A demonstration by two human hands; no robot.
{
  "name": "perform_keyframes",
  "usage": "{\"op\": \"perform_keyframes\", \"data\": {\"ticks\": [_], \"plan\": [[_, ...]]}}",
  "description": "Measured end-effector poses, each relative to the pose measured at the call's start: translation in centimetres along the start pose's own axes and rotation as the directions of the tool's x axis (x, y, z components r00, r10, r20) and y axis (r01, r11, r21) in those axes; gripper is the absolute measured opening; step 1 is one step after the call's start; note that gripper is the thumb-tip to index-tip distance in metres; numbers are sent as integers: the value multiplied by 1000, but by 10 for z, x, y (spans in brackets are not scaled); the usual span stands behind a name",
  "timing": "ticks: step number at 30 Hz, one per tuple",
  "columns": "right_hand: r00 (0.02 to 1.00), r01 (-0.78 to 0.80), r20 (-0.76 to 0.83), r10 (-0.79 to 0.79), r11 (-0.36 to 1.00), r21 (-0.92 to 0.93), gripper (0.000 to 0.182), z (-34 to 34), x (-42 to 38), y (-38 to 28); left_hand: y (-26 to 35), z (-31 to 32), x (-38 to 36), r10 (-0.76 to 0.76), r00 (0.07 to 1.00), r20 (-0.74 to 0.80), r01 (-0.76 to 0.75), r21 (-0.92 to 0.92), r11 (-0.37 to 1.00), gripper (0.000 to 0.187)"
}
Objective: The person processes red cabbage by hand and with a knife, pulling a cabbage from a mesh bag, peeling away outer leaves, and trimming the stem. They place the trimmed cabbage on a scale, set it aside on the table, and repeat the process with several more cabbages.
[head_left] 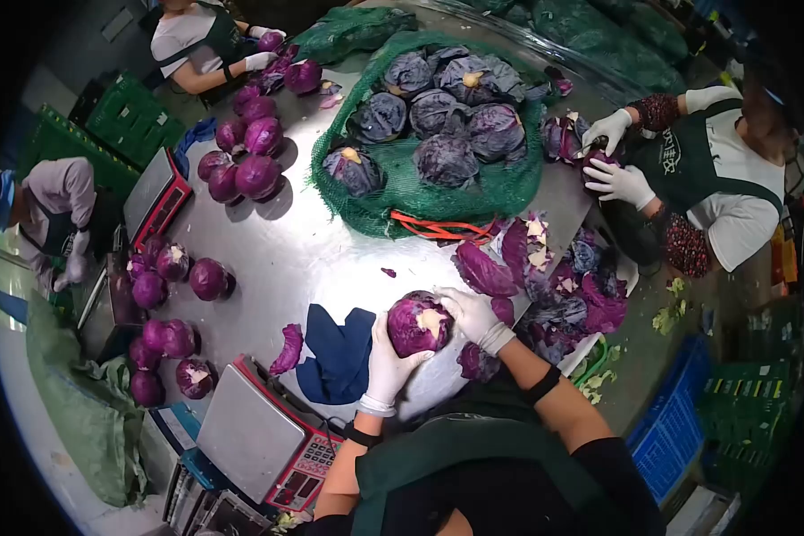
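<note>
A peeled red cabbage [411, 328] with its pale cut stem facing up is between my gloved hands at the front of the metal table. My left hand [391, 364] cups its left and lower side, thumb along the bottom. On the upper right side, the fingers of my right hand [470, 314] press against it. Dark blue cloth [333, 353] lies just left of my left hand. Loose purple outer leaves [487, 272] and trimmings are heaped right of my right hand. Behind them, an opened green mesh sack [339, 192] holds several untrimmed cabbages [447, 161].
Several peeled cabbages [259, 177] sit in groups along the table's left side. A red weighing scale [255, 433] stands at the front left, another scale [156, 198] farther back. One co-worker [688, 170] handles a cabbage at right; others stand at left and back. Blue crate [670, 429] at right.
</note>
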State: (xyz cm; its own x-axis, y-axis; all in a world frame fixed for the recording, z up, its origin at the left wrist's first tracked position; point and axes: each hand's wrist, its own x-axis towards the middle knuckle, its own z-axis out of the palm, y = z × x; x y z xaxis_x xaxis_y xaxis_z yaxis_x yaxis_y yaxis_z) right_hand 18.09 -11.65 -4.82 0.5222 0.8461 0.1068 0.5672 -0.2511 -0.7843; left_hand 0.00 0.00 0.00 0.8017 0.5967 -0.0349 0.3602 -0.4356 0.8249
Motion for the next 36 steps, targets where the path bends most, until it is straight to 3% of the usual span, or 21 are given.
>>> {"op": "perform_keyframes", "data": {"ticks": [2, 3, 4, 5, 7, 9, 10, 11, 13, 16, 19, 21, 23, 24, 25, 28, 29, 31, 32, 34, 36], "plan": [[997, 45, -68, -29, 970, 239, 35, 2, 4, -5, -5, -4, -4, 19, 999, -43, -18, 17, 1000, 110], [997, 46, -65, -34, 982, 184, 35, -24, 6, 7, -5, 17, 3, 37, 998, -51, -39, -34, 999, 110], [937, -349, 113, 332, 858, 376, 32, -28, 4, 1, -10, 9, -5, 29, 999, -17, -31, -91, 995, 110], [728, -681, 340, 596, 570, 459, 31, -33, 3, -2, -15, 4, -10, 29, 1000, 11, -27, -156, 987, 111], [828, -535, 251, 502, 574, 620, 33, -23, -5, -1, -25, -6, -15, 24, 1000, 14, -19, -294, 956, 111], [908, -419, 226, 353, 732, 537, 41, -23, -13, -38, -38, -9, -21, 0, 1000, -8, -3, -317, 949, 109], [897, -409, 332, 293, 834, 370, 51, -35, -14, -65, -32, -11, -21, -43, 999, -15, 39, -240, 970, 108], [986, 164, -13, -165, 986, -38, 53, -3, -22, -46, -24, -12, -20, -84, 996, -19, 80, -161, 984, 108], [999, -41, 12, 43, 987, -155, 52, 2, -25, -60, -12, -6, -19, -29, 999, -30, 26, -112, 993, 107], [995, -56, 77, 60, 997, -54, 48, -10, -18, -49, -9, 0, -21, -3, 998, -64, 0, -56, 998, 106], [998, 59, 44, -54, 993, -103, 41, -10, -10, -34, -18, 0, -17, -25, 999, -41, 19, -129, 991, 107], [1000, 26, 2, -26, 990, -141, 34, 0, -7, -18, -19, -1, -18, 5, 999, -45, -9, -88, 996, 107], [941, -332, 40, 336, 894, 300, 29, 6, 2, 5, -18, -2, -18, 22, 998, -53, -25, -70, 997, 107], [803, -539, 175, 569, 571, 620, 24, -4, 5, -6, -18, -3, -21, 33, 998, -52, -35, -52, 998, 108], [775, -596, 192, 601, 596, 538, 21, -12, 5, 0, -20, -6, -25, 37, 998, -53, -39, -48, 998, 108], [811, -554, 226, 539, 587, 590, 28, -13, -6, -9, -26, -16, -28, -47, 999, 17, 50, -308, 950, 115], [890, -433, 137, 435, 709, 556, 34, -12, -11, -29, -25, -13, -29, -54, 998, 24, 59, -308, 950, 115], [933, -357, 124, 337, 907, 225, 33, -16, -19, -73, 6, -7, -25, -105, 992, -64, 95, -137, 986, 119], [933, -358, 124, 338, 906, 226, 33, -13, -20, -71, 11, 1, -22, -73, 989, -128, 72, -10, 997, 119], [954, -297, -55, 296, 955, -1, 29, -3, -16, -59, 8, 11, -18, -56, 985, -166, 62, 34, 997, 112], [936, -348, -6, 351, 931, 112, 22, -5, -15, -21, 7, 8, -13, -32, 992, -125, 30, -20, 999, 110]]}}
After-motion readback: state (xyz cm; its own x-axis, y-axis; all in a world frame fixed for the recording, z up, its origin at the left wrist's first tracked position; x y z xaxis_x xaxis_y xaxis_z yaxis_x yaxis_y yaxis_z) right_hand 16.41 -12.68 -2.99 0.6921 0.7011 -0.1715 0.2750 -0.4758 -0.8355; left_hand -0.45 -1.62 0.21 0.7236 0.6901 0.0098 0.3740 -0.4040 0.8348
